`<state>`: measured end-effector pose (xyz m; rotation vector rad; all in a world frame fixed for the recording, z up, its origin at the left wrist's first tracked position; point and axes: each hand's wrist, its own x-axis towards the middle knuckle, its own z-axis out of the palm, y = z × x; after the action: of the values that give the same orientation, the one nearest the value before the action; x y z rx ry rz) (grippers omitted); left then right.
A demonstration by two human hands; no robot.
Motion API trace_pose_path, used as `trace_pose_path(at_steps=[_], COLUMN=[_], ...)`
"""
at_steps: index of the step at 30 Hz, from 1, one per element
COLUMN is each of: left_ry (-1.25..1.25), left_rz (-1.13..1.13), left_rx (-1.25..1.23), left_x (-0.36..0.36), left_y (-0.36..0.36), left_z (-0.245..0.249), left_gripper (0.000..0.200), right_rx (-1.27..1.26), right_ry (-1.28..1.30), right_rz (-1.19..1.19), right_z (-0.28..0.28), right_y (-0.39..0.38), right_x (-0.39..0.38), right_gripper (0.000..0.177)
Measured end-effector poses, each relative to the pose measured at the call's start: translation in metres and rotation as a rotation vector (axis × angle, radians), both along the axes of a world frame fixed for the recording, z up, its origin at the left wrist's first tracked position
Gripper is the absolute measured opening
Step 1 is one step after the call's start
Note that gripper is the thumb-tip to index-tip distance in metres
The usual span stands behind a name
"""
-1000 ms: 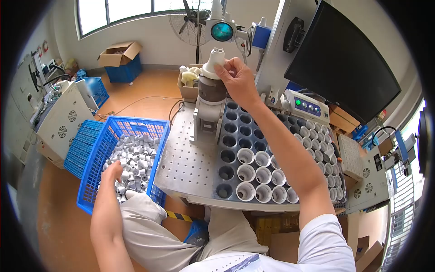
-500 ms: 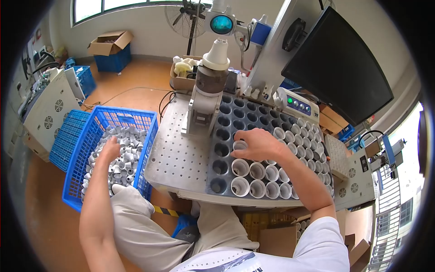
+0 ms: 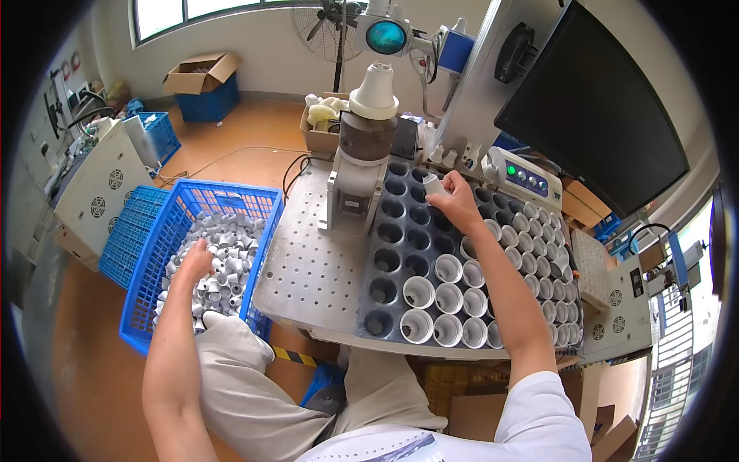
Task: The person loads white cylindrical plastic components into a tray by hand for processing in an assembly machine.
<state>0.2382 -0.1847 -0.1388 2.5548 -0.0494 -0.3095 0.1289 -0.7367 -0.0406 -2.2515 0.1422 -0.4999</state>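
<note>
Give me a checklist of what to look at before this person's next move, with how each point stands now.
1. Small part gripped in the right hand: ok, held between the fingers.
2. Empty holes in the tray: ok, several are open.
3. Stand free on top: not ok, a white cone sits on it.
4. Left hand gripping one of the grey pieces: cannot tell, its fingers are partly hidden over the basket.
5. Green light lit: ok.
6. Monitor showing a picture: not ok, what shows is dark.

A carton [image 3: 191, 83] (seemingly part-filled) tops a blue bin [image 3: 208, 106].
</note>
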Motion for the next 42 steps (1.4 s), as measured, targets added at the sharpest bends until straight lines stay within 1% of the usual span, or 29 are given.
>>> trace_pose_path(at_steps=[1,2,3,4,5,6,7,9,12,15,16,19,23,24,26,27,28,29,30,31,35,36,40,42], left_ry=[0.025,0.051,0.034,0.024,0.076,0.033,0.079,0.107,0.106,0.144,0.188,0.122,0.153,0.172,0.161,0.184,0.167,0.113,0.144,0.159,0.123,0.157,0.092,0.098], left_rz=[0.017,0.05,0.007,0.015,0.019,0.009,-0.008,-0.007,0.023,0.043,0.059,0.062,0.092,0.093,0.077,0.118,0.125,0.084,0.121,0.109,0.085,0.093,0.099,0.119], left_rx=[-0.007,-0.012,0.044,0.016,0.017,0.049,0.017,0.039,0.011,-0.003,-0.019,0.019,0.004,-0.002,-0.001,-0.071,-0.073,-0.046,-0.093,-0.098,-0.066,-0.054,-0.017,-0.044], left_x=[-0.005,-0.012,-0.009,-0.007,-0.009,-0.001,-0.006,-0.011,-0.003,-0.011,-0.008,-0.007,-0.009,-0.01,-0.013,-0.011,-0.015,-0.006,-0.014,-0.008,-0.009,-0.006,-0.012,-0.017], left_y=[-0.007,-0.015,-0.012,-0.01,-0.014,-0.008,-0.015,-0.024,-0.018,-0.02,-0.017,-0.014,-0.017,-0.017,-0.021,-0.019,-0.022,-0.012,-0.019,-0.013,-0.011,-0.01,-0.012,-0.015], left_z=[0.009,0.021,0.016,0.011,0.02,0.005,0.017,0.03,0.011,0.025,0.022,0.016,0.022,0.023,0.029,0.025,0.031,0.014,0.025,0.017,0.016,0.015,0.017,0.024], left_gripper=[0.033,0.032,0.031,0.032,0.034,0.035,0.038,0.039,0.04,0.039,0.04,0.039,0.037,0.037,0.038,0.043,0.05,0.053,0.053,0.053,0.045,0.041,0.04,0.04], right_rx=[0.031,-0.006,-0.035,0.085,0.16,0.123,0.062,0.111,0.121,0.149,0.157,0.166,0.168,0.132,0.147,0.156,0.14,0.125,0.095,0.069,0.071,0.07,0.067,0.066], right_ry=[0.01,-0.012,-0.061,-0.045,-0.016,-0.037,-0.044,-0.036,-0.028,-0.029,-0.027,-0.014,0.017,-0.006,-0.01,-0.021,-0.028,-0.035,-0.043,-0.047,-0.022,-0.019,-0.029,-0.03], right_rz=[0.012,0.003,0.007,0.041,0.063,0.058,0.047,0.061,0.073,0.078,0.08,0.074,0.063,0.059,0.069,0.076,0.065,0.054,0.037,0.025,0.006,0.01,0.011,0.006], right_z=[-0.001,0.001,0.001,0.0,-0.001,-0.001,-0.003,-0.001,-0.003,-0.004,-0.003,0.0,0.003,0.001,0.002,-0.001,0.0,0.001,-0.002,-0.004,0.004,0.004,0.003,0.003], right_y=[-0.001,0.0,0.001,0.004,0.004,0.004,0.001,0.004,0.001,0.002,0.002,0.003,0.006,0.004,0.006,0.003,0.003,0.003,0.0,-0.002,0.003,0.003,0.002,0.002], right_x=[-0.001,-0.002,-0.001,-0.001,0.0,0.001,0.002,0.0,0.001,0.002,0.002,-0.001,-0.003,-0.002,-0.002,-0.002,-0.003,-0.003,-0.002,-0.001,-0.006,-0.006,-0.006,-0.006], right_gripper=[0.038,0.038,0.037,0.035,0.033,0.031,0.03,0.031,0.03,0.03,0.03,0.029,0.031,0.03,0.03,0.03,0.031,0.033,0.034,0.035,0.036,0.035,0.037,0.038])
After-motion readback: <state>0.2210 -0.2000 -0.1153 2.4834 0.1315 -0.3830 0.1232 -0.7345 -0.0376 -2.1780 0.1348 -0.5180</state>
